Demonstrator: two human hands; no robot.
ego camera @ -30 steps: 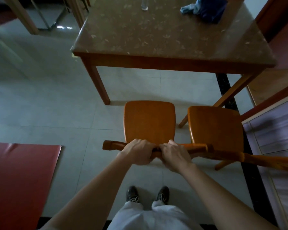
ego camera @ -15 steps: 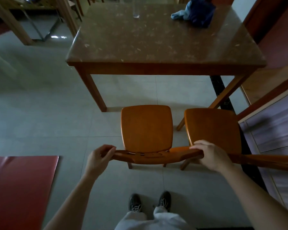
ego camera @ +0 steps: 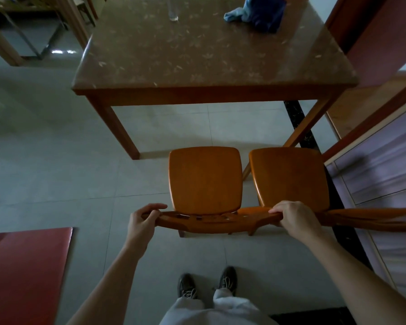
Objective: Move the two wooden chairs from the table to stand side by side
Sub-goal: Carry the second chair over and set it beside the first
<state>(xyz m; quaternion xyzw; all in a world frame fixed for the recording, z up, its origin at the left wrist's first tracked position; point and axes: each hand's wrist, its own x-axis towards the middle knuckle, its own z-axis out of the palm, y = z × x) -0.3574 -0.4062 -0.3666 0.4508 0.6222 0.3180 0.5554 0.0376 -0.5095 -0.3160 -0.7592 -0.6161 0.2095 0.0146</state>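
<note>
Head view, looking down past both forearms. Two wooden chairs on the tiled floor [ego camera: 56, 160], seats facing the table [ego camera: 211, 92], set a little way back from its near edge. Left chair [ego camera: 205, 179] and right chair [ego camera: 290, 177] side by side, seats just apart with a narrow gap between them.

Left hand [ego camera: 142, 222] at the left end of the left chair's top rail, fingers [ego camera: 154, 206] curled over the rail end, thumb under; closed on the wood. Right hand [ego camera: 294, 219] at the rail's right end, where it meets the right chair's back rail; fingers wrapped over the top, knuckles up, closed on the rail. Which of the two rails the right hand has, cannot tell for sure.

Table top dark, speckled pattern. On its far side a blue cloth [ego camera: 258, 10] and a clear glass [ego camera: 172, 10], well apart from each other. Red mat [ego camera: 21, 273] on the floor at left. Shoes [ego camera: 186, 285] visible below, behind the left chair.
</note>
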